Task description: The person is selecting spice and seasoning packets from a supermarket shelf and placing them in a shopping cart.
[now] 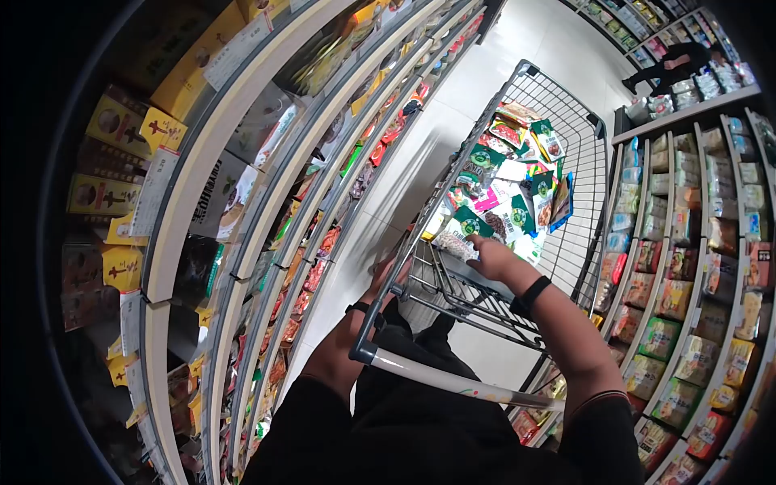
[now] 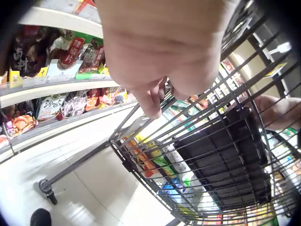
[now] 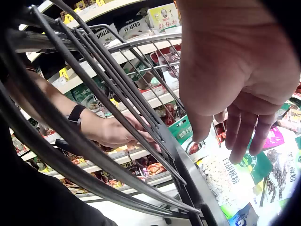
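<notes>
My right hand point(image 1: 495, 263) reaches into the shopping cart point(image 1: 594, 121), over a packet of white peppercorns point(image 1: 455, 245). In the right wrist view its fingers point(image 3: 241, 134) extend loosely downward, overlapping the packet's upper part, which reads as white pepper powder. Beside it are a packet with dark peppercorns point(image 3: 277, 176) and a pink packet point(image 3: 275, 137). At the cart's left side is my left hand point(image 3: 115, 130), its fingers loosely stretched towards the wire wall. The left wrist view shows its palm and bent fingers point(image 2: 151, 101) close above the cart's edge.
The cart handle point(image 1: 453, 378) crosses before my body. Long shelves of packaged goods point(image 1: 267, 145) run close on the left; more racks of packets point(image 1: 687, 299) stand right. Pale tiled floor point(image 1: 533, 32) stretches ahead. A person in dark clothes point(image 1: 675, 66) is at the far right.
</notes>
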A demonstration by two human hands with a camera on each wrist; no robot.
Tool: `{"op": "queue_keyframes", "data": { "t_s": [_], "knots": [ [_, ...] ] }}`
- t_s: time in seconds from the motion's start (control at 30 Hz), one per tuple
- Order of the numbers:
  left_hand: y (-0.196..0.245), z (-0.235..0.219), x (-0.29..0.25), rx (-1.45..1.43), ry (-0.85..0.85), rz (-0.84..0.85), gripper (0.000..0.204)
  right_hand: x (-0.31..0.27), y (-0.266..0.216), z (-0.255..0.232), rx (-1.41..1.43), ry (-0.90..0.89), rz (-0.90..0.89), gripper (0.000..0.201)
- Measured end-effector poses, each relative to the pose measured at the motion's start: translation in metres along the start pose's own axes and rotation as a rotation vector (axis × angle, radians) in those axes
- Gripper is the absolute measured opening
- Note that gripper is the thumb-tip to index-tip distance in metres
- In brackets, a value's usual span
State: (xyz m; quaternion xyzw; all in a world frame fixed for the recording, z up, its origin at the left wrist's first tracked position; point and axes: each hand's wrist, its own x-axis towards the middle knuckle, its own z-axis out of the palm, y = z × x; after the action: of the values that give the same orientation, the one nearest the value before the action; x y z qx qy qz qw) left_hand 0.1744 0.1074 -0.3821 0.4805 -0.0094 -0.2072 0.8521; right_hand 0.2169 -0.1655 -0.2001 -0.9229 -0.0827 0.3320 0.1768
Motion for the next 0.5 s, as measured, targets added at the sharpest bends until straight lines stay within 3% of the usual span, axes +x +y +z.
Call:
{"op": "queue_keyframes", "data": {
  "t_s": [0.23, 0.27, 0.5],
  "knots": [
    [0.014, 0.018, 0.009, 0.204, -0.015, -0.039, 0.038, 0.013, -0.017, -0.027, -0.314, -0.138, -0.102, 0.069],
    [0.016, 0.019, 0.01, 0.224, -0.015, -0.044, 0.038, 0.02, -0.019, -0.027, -0.286, -0.077, -0.16, 0.071],
    [0.025, 0.029, 0.018, 0.355, -0.035, -0.064, 0.041, 0.061, -0.015, -0.009, -0.174, -0.1, -0.256, 0.073]
  ]
}}
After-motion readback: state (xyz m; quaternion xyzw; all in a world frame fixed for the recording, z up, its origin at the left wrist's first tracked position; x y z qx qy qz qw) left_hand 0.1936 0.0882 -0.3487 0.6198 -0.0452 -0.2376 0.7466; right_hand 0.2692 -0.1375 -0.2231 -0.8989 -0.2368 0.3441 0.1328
